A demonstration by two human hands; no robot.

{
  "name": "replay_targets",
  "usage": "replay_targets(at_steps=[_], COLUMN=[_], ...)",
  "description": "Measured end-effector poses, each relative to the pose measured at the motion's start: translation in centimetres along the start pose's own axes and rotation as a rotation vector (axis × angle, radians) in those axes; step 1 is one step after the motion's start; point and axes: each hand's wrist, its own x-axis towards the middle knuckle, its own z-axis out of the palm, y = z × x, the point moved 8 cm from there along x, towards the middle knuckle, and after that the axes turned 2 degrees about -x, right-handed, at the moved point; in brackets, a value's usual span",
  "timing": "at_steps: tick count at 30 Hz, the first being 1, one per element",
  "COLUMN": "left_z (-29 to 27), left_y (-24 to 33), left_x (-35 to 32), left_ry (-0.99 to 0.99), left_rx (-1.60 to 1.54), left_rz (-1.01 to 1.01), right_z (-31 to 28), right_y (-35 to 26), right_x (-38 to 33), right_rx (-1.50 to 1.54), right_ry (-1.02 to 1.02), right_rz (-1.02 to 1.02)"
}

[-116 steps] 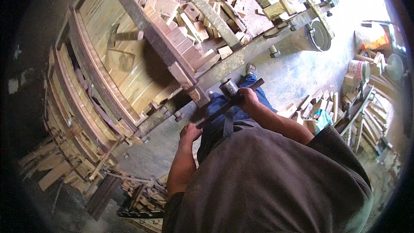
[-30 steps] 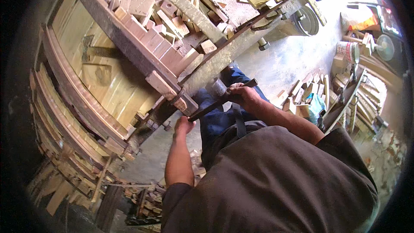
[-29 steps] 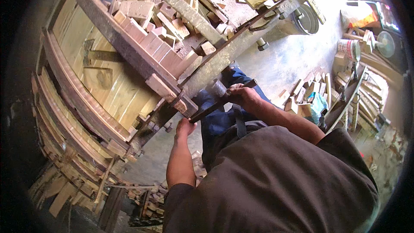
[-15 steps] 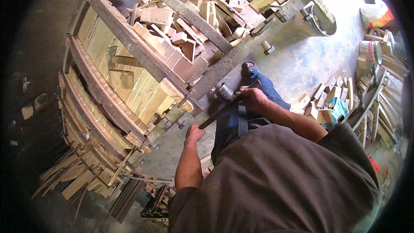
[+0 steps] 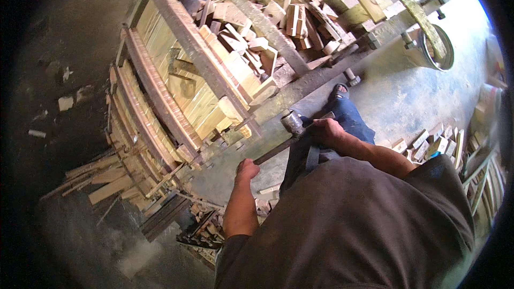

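Observation:
My right hand (image 5: 327, 131) grips a hammer (image 5: 292, 124) close to its grey metal head; the dark handle runs down-left toward my left hand. The head sits just off the edge of a long metal clamp bar (image 5: 300, 88). My left hand (image 5: 246, 171) is closed into a fist beside the handle's far end, near the lower end of that bar; whether it touches the handle is unclear. In front of me stands a big clamping rack (image 5: 176, 75) filled with glued wooden boards (image 5: 235, 69) and short offcut blocks.
Curved wooden rails (image 5: 144, 107) line the rack's left side. Scrap sticks (image 5: 107, 182) lie on the concrete floor at left. Wood blocks (image 5: 433, 144) are heaped at right. A round metal drum (image 5: 433, 48) stands at top right. My foot in a sandal (image 5: 341, 93) rests on the floor.
The view has swung, so the rack sits higher and more central. My right hand stays on the hammer by the clamp bar; my left hand has shifted slightly down along the bar.

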Motion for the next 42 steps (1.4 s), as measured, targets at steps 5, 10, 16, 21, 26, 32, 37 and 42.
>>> replay_targets(at_steps=[5, 10, 16, 21, 26, 32, 37, 42], left_z=[-0.7, -3.1, 5.5, 6.8, 9.7, 6.8, 8.6, 9.6], left_y=[-0.4, 1.8, -0.7, -3.8, -14.2, -21.6, -20.9, -17.5], left_x=[-1.0, -2.4, 3.9, 4.6, 9.1, 10.9, 14.8, 18.3], left_ry=[0.041, -0.041, -0.178, -0.307, -0.383, -0.222, -0.038, 0.033], left_rx=[-0.026, -0.065, -0.224, -0.202, -0.282, -0.303, -0.322, -0.248], left_rz=[-0.01, 0.128, 0.487, 0.6, 0.503, 0.385, 0.441, 0.503], right_z=[-3.2, -2.6, -4.1, -17.9, -4.0, 7.4, 7.4, 10.8], right_y=[0.5, 1.3, 3.7, 12.9, 18.7, 19.6, 20.4, 21.1], right_x=[6.2, 9.0, 6.3, 7.8, 11.7, 16.7, 16.4, 14.4], right_rx=[-0.368, 0.26, 0.004, 0.236, 0.179, -0.449, -0.619, 0.092], right_ry=[-0.134, -0.072, 0.19, 0.362, 0.344, 0.103, 0.093, -0.025], right_rz=[-0.283, -0.335, -0.493, -0.483, -0.448, -0.522, -0.642, -0.51])
